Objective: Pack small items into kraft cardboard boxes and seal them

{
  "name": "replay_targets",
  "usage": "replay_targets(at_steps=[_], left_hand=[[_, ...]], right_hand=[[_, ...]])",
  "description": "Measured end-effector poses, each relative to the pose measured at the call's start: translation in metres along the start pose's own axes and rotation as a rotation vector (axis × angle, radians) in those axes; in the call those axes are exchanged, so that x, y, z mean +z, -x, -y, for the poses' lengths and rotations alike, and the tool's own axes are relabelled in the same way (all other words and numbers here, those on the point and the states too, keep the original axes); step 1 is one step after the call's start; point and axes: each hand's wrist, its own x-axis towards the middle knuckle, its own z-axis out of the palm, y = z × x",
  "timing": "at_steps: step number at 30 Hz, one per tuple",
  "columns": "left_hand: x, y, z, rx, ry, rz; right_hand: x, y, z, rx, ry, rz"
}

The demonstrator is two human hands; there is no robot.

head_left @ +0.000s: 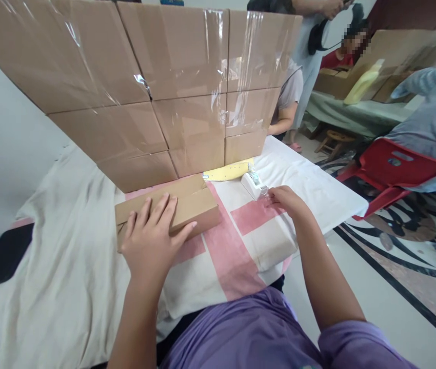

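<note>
A flat brown cardboard box (191, 202) lies on a table covered with a pink-and-white cloth (241, 246). My left hand (152, 238) rests flat on the box's near left part, fingers spread and open. My right hand (285, 200) reaches to the right of the box, its fingertips touching a small white device (252, 184) on the cloth; the fingers look pinched at its near end. A yellow strip (228, 172) lies just behind the device.
A tall wall of taped cardboard panels (164, 87) stands behind the box. A red plastic chair (393, 171) and other people are at the right, with another table (352, 115) holding boxes and a yellow bottle (364, 82). The table edge drops to patterned floor on the right.
</note>
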Motion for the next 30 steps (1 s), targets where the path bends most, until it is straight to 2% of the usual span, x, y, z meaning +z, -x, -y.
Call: replay_targets(at_steps=[6, 12, 20, 26, 30], left_hand=[[-0.003, -0.002, -0.002, -0.032, 0.025, 0.016], [-0.003, -0.002, -0.003, -0.04, 0.043, 0.019], [-0.001, -0.003, 0.002, -0.031, 0.039, 0.036], [0.003, -0.006, 0.006, -0.011, 0.023, 0.04], [0.002, -0.005, 0.004, -0.02, 0.027, 0.029]], right_hand=[[-0.012, 0.013, -0.001, 0.093, 0.033, 0.072], [-0.023, 0.008, -0.018, 0.054, -0.152, 0.15], [-0.012, -0.006, -0.015, 0.029, -0.244, 0.217], [-0.005, -0.01, -0.028, -0.077, -0.322, 0.193], [-0.005, -0.011, -0.034, -0.093, -0.308, 0.201]])
